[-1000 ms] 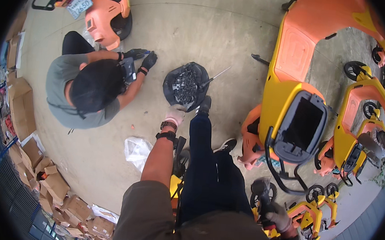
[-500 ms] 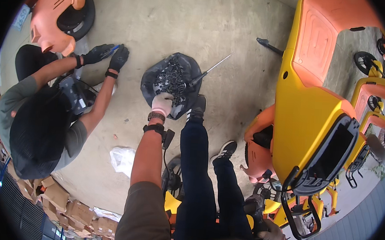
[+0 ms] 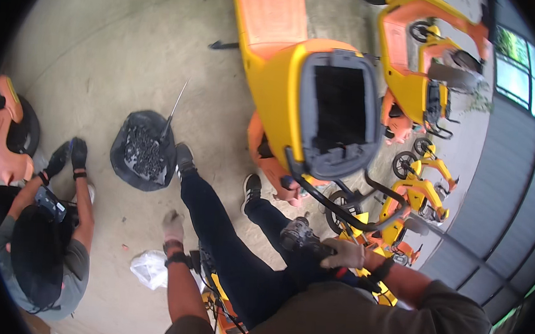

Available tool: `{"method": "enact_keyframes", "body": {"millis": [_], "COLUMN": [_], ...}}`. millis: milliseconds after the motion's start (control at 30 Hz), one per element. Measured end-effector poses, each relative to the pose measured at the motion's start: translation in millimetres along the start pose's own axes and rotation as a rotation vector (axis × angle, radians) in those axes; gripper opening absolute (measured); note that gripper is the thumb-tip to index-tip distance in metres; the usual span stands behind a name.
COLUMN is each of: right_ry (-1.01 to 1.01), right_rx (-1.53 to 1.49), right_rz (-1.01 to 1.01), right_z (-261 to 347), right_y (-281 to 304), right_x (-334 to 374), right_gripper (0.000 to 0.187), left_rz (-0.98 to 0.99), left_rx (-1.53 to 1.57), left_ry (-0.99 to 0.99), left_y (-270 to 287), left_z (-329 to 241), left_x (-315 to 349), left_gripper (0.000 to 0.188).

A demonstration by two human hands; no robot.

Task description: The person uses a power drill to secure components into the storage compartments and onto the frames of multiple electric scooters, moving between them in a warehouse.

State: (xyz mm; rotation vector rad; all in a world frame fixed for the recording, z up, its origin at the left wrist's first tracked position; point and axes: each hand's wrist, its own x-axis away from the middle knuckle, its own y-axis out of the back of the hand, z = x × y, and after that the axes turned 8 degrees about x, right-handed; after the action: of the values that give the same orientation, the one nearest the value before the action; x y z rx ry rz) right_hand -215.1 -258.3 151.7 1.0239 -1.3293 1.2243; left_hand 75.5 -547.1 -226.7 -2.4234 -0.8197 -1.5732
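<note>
at nine o'clock, a crouching co-worker [image 3: 39, 244] in a grey shirt, gloved hands planted on the concrete floor [image 3: 102, 50] beside an orange scooter body [image 3: 6, 136]; further off a second ago, now close at the left edge. near ten o'clock, a black bag of small dark parts [image 3: 144, 152], a thin rod [image 3: 173, 108] sticking out of it. left hand [image 3: 172, 225] half a second ago down at that bag, now pulled back toward seven o'clock, gloved, fingers loosely curled, holding nothing visible, so the reach into the bag looks finished. white plastic bag [image 3: 150, 267] just beside the wrist. right hand [image 3: 343, 254] at five o'clock, gloved, closed over a dark tool [image 3: 300, 233] on the knee. yellow scooter [image 3: 309, 101] with open compartment at one o'clock, swung nearer centre
</note>
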Motion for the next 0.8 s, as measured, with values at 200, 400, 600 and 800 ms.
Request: {"method": "enact_keyframes", "body": {"millis": [200,400,600,800], "right_ry": [0.074,0.082,0.070,0.033], "right_rx": [0.077,-0.184,-0.377,-0.494], "right_rz": [-0.210,-0.389,-0.566,-0.630], "right_z": [-72,-158,-268,-318], "right_y": [-11,-14,-15,-30], "right_x": [36,46,21,25], "right_gripper": [0.057,0.061,0.049,0.042], "left_rz": [0.038,-0.016,-0.043,-0.067], "left_rx": [-0.113,-0.105,-0.143,-0.182], "left_ry": [-0.151,-0.137,-0.186,-0.251], "left_y": [-32,-30,-31,-32], "left_z": [-30,-93,-113,-138], "left_x": [100,206,268,310], "left_gripper": [0.036,0.037,0.036,0.038]}}
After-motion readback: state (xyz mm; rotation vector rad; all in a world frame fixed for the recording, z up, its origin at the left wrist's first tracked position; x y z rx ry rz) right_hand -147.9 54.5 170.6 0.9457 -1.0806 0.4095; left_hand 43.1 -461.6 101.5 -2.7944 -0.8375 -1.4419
